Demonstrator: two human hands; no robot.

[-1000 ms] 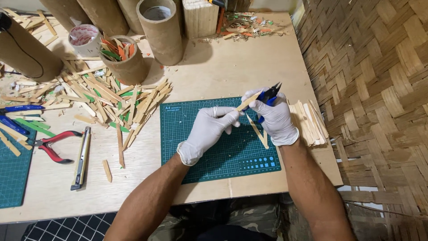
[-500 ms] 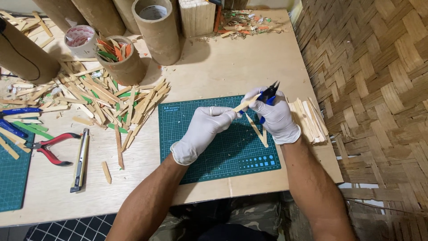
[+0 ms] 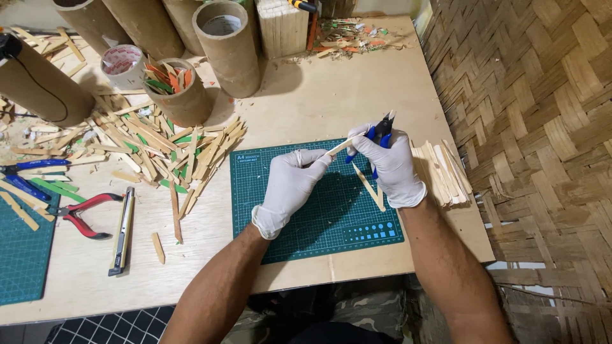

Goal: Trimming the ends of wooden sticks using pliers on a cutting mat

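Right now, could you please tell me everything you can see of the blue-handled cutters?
The blue-handled cutters are small hand nippers with dark metal blades and blue grips, mostly hidden inside the gloved right hand. They are raised above the green cutting mat, blades meeting the end of a thin wooden stick that the gloved left hand holds.

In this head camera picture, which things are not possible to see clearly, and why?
- Cutter blades: the right hand covers the blue-handled cutters, so open or closed is unclear.
- Wooden stick: its near end is hidden inside the left hand.
- Cardboard tubes: tops cut off by the upper edge.
- Second green mat: cut off by the left edge.
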